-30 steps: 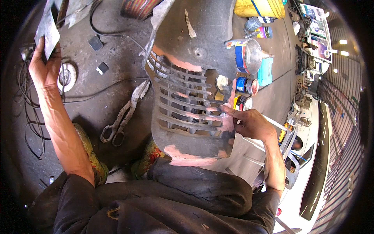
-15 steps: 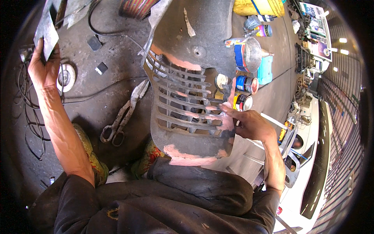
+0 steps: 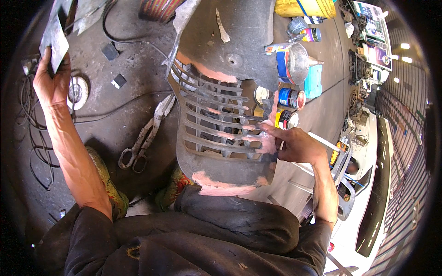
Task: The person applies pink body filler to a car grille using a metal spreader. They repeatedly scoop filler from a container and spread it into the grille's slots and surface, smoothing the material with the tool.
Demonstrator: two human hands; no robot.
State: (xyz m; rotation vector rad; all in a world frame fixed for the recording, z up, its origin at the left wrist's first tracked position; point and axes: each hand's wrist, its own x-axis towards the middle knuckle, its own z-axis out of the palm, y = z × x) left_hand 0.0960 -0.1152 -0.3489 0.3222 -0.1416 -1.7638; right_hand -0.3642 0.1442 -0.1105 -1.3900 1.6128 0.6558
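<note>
A dark plastic bumper piece (image 3: 216,171) with a slatted grille stands before my knees, with patches of pink filler (image 3: 223,187) along its edges and slats. My right hand (image 3: 299,145) is at the grille's right edge. Its index finger is stretched out and touches the filler there, with the thumb apart below it; the other fingers are partly hidden. Out at the upper left, my left hand (image 3: 53,83) holds a thin grey metal sheet (image 3: 56,43), pinched at its lower end. Nothing shows between the right hand's visible fingers.
Large rusty shears (image 3: 149,131) lie left of the bumper. Cables (image 3: 34,138) and a white disc (image 3: 78,92) are farther left. Beyond the bumper's right edge stand several tins (image 3: 292,99), a turquoise box (image 3: 313,82) and a yellow container (image 3: 306,8). A metal frame (image 3: 343,172) is nearer right.
The right index finger has shifted slightly up and left along the filler. The bumper has tilted slightly left. My left hand keeps the metal sheet almost in place.
</note>
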